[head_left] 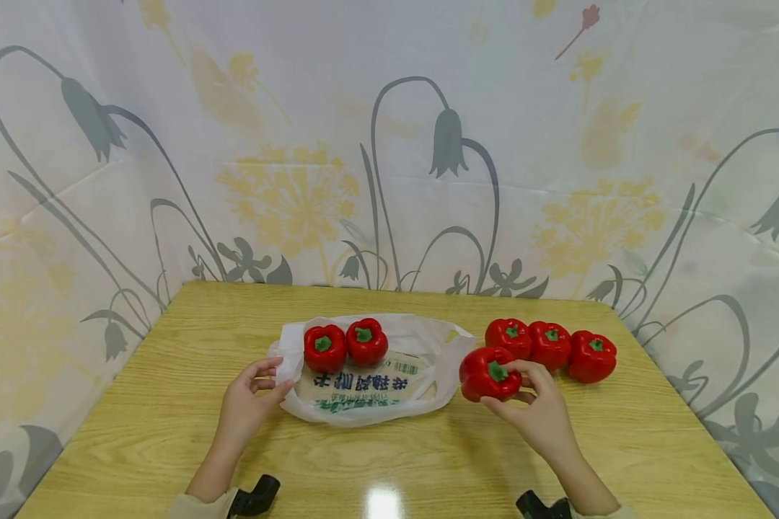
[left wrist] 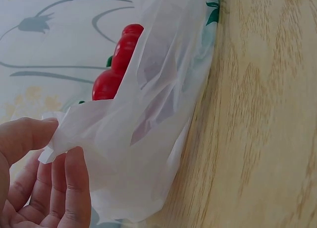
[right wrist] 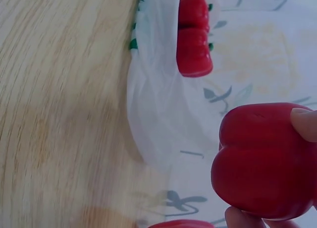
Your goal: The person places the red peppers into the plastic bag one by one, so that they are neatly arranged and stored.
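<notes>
right hand point(head_left: 537, 407): thumb and fingers curled round one red pepper point(head_left: 479, 373), opened only as wide as the fruit. the pepper sits at the fingertips, on the hand's left side, its green stem point(head_left: 497, 371) turned toward the fingers in the head view. it is well apart from the left hand, with most of the bag between. contact with the bag's right edge: cannot tell.

left hand point(head_left: 254, 398): thumb and fingers nearly closed, pinching the left edge of a white plastic bag point(head_left: 357, 418) that lies on the wooden table point(head_left: 162, 382).

two peppers point(head_left: 366, 347) sit side by side in the bag, nearer the left hand than the right. three more peppers point(head_left: 550, 344) stand in a row on the table, beyond the right hand and right of the bag. dark printing point(head_left: 361, 382) shows inside the bag's opening.
</notes>
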The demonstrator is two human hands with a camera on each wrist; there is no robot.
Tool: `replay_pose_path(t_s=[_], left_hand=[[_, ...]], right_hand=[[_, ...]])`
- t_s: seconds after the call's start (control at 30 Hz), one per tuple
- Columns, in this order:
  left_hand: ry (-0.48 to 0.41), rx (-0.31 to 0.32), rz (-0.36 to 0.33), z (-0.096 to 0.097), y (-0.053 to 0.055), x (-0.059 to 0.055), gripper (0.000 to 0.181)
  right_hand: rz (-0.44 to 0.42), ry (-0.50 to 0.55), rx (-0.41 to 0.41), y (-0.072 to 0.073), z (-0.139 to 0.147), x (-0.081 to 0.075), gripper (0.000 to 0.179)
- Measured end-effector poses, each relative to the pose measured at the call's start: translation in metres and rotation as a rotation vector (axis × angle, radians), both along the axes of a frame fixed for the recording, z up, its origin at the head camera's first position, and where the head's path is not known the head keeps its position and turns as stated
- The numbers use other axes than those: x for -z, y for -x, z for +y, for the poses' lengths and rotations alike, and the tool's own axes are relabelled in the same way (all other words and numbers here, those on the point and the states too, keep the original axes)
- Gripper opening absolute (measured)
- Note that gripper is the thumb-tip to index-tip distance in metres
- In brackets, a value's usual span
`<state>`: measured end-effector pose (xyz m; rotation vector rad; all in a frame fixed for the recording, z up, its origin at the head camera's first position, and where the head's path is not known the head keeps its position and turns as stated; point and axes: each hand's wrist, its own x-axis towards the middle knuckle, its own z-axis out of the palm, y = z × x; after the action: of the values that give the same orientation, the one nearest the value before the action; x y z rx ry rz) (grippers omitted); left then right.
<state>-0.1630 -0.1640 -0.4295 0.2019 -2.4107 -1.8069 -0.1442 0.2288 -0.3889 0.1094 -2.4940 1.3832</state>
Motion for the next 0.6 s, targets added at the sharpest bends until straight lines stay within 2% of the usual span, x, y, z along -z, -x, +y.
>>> replay_pose_path(t_s=[0.6], left_hand=[[0.005,0.002,0.009,0.001,0.000,-0.001,0.044]], right_hand=[[0.010,0.044,-0.056,0.002,-0.020,-0.007,0.050]])
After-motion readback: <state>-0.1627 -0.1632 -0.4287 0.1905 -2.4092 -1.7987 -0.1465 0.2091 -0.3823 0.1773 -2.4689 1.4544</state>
